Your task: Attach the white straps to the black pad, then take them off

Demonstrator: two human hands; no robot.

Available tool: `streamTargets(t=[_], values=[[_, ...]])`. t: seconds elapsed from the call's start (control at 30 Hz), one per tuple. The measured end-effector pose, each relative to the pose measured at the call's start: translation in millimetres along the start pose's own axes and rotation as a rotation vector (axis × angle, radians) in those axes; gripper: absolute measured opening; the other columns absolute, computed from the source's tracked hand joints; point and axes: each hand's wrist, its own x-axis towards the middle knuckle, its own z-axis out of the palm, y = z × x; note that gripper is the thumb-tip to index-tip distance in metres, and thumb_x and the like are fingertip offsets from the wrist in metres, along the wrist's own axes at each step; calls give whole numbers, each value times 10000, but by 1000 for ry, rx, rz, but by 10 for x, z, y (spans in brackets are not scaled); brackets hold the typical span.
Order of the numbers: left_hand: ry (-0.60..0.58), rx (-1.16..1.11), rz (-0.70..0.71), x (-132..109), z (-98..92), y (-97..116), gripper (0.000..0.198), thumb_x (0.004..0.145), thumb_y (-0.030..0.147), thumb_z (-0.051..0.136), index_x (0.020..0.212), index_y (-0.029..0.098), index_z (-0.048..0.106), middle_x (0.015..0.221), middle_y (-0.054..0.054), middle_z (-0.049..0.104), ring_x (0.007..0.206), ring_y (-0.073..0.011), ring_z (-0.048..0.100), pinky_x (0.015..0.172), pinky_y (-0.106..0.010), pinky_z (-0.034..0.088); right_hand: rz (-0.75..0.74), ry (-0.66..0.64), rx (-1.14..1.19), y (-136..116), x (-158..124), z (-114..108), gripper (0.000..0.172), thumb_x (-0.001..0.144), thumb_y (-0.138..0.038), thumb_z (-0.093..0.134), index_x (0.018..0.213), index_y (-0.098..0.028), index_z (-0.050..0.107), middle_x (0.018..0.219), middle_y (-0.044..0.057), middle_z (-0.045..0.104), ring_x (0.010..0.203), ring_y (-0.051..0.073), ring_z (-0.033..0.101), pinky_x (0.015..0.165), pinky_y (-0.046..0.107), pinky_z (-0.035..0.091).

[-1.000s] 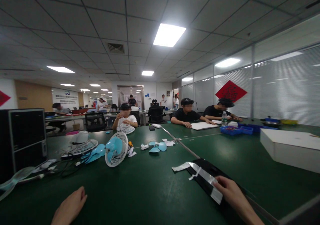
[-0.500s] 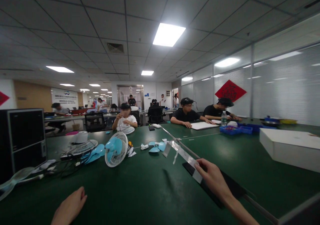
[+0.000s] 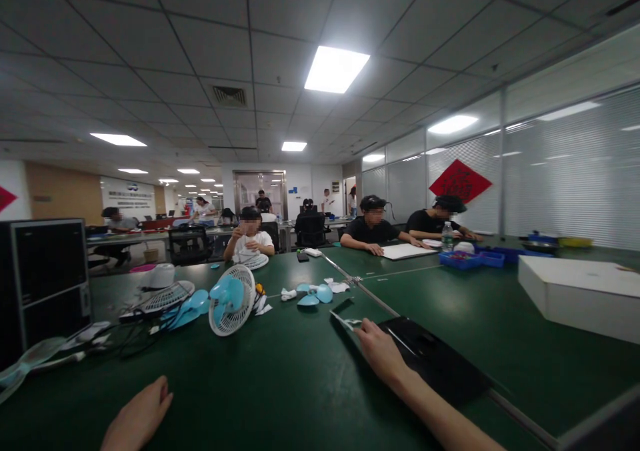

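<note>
My right hand [image 3: 383, 347] pinches a thin, clear plastic strip [image 3: 341, 319] with a pale edge, low over the green table. Part of the strip is hidden behind my fingers. A glossy black flat panel [image 3: 440, 361] lies beside and partly under my right forearm. At the lower left my left hand [image 3: 140, 414] rests with its fingers curled in, apart from every object, and nothing shows in it. Beyond my right hand is a light-blue fan blade [image 3: 310, 295], with torn white paper [image 3: 337, 285] beside it.
A white fan grille with blue blades [image 3: 233, 301] leans left of centre. More fan parts and cables lie near a black computer case [image 3: 50, 277]. A white box [image 3: 575, 297] and blue trays [image 3: 460, 259] stand on the right. Several people sit across the table.
My right hand has moved left and slightly away from me, bringing the strip lower and turning it nearly edge-on. More of the black panel shows. My left hand stays where it was.
</note>
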Motion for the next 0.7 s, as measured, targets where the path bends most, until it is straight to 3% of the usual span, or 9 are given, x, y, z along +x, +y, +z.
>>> streamTargets(t=[0.17,0.3,0.37,0.53,0.7], values=[[25,-9,10,2,28,-16,264,854,381,322,858,218,530,940,-83,671,851,-223,637,727,-330,458,23,-128,-42,-29,-46,86,317,825,-62,384,856,-169,681,1001,109,601,891,204,584,704,266,434],[86,40,18,-52,38,56,256,865,325,281,838,210,508,911,-90,666,819,-214,637,707,-320,444,44,-168,5,-4,-71,62,178,842,-221,499,847,-175,671,974,97,600,878,211,599,723,273,438],[95,62,28,-83,21,97,250,866,310,267,830,211,494,904,-88,665,809,-207,633,703,-315,436,85,-114,43,71,-67,7,216,860,-304,500,949,-189,660,995,88,594,892,208,596,741,275,441],[57,85,20,-132,-40,166,240,862,320,265,830,216,479,930,-87,664,828,-212,629,702,-319,431,294,72,-71,566,-91,-209,294,881,-256,452,1083,-128,623,1038,141,590,986,255,552,841,324,417],[35,50,28,-78,-8,98,265,862,359,261,855,214,482,945,-95,662,844,-227,628,713,-329,442,509,67,-296,1156,-335,-337,304,862,-276,492,1052,-69,610,1000,197,606,954,312,560,793,368,418]])
